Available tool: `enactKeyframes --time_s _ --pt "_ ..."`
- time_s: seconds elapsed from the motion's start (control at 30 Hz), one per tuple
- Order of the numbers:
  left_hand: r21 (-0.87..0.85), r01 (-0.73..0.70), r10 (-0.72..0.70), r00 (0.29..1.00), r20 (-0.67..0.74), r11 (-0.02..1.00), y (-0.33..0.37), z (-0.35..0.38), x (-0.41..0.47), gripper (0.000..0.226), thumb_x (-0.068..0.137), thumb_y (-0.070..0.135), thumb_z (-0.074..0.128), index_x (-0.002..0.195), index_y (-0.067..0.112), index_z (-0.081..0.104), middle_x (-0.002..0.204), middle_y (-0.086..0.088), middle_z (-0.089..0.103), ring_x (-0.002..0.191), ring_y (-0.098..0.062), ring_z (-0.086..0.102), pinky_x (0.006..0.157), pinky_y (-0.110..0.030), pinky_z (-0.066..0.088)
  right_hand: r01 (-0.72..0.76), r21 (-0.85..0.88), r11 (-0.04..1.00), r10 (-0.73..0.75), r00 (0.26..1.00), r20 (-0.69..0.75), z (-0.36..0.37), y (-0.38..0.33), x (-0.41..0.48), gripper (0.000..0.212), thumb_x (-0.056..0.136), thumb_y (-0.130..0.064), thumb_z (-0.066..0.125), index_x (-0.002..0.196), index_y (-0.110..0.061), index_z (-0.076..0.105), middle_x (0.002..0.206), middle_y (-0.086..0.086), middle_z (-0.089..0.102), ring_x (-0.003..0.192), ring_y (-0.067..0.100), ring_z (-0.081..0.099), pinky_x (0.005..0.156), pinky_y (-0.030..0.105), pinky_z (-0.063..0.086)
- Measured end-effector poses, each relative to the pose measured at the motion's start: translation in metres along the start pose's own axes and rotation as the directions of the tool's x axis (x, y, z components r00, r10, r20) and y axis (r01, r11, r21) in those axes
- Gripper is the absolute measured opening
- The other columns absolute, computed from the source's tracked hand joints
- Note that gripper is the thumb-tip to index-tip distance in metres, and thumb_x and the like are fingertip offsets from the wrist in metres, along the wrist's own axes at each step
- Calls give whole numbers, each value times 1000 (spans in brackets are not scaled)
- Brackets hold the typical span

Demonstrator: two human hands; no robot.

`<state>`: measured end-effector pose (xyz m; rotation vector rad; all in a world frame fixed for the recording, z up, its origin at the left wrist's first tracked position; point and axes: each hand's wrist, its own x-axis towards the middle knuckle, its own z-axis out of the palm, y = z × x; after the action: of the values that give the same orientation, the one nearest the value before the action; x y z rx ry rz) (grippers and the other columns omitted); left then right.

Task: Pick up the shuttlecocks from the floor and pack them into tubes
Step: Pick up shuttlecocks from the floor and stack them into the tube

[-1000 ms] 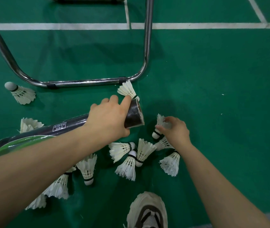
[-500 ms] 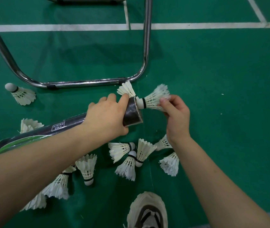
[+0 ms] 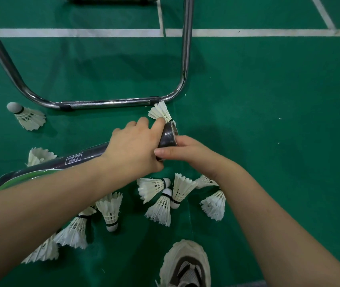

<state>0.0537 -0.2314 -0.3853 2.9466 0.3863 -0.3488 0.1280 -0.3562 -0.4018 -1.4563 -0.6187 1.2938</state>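
Observation:
My left hand grips a long dark shuttlecock tube near its open end; the tube lies slanted, its far end down at the left. My right hand covers the tube's mouth, fingers bent over the rim, thumb along the tube's underside. The shuttlecock it carried is out of sight behind that hand. Several white feather shuttlecocks lie on the green floor below my hands, one cluster between my forearms. One more shuttlecock lies just beyond the tube's mouth and another lies far left.
A chrome chair frame rests on the floor just beyond my hands, its tubes rising at left and right. White court lines cross the far floor. My shoe stands at the bottom. Green floor stretches to the right.
My right hand lifted a shuttlecock off the floor, brought it cork-first to the tube's mouth, and now covers the mouth with the shuttlecock hidden. My left hand kept holding the tube.

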Motion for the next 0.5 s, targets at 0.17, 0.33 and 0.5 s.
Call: enactKeyframes --time_s 0.17,0.33,0.5 --pt "8 -7 7 999 36 1000 2 6 -5 75 70 44 65 131 24 26 110 -6 47 102 -27 49 81 -42 46 -77 7 997 77 993 86 -5 9 3 24 77 -30 55 97 -21 64 97 -6 68 96 7 63 96 24 44" --pt "1 -24 23 999 45 1000 10 9 -1 81 69 45 69 132 25 23 110 -7 46 101 -27 50 80 -42 45 6 127 992 16 985 -172 -15 23 -6 28 79 -34 53 99 -18 64 95 2 68 92 15 63 90 31 49" --pt "29 -41 39 996 76 999 15 17 -3 80 71 46 68 134 24 23 111 -6 46 100 -26 49 79 -41 44 -55 -47 997 6 708 -706 -40 32 -21 11 89 -27 56 89 -19 63 89 -4 67 84 10 61 79 25 45"
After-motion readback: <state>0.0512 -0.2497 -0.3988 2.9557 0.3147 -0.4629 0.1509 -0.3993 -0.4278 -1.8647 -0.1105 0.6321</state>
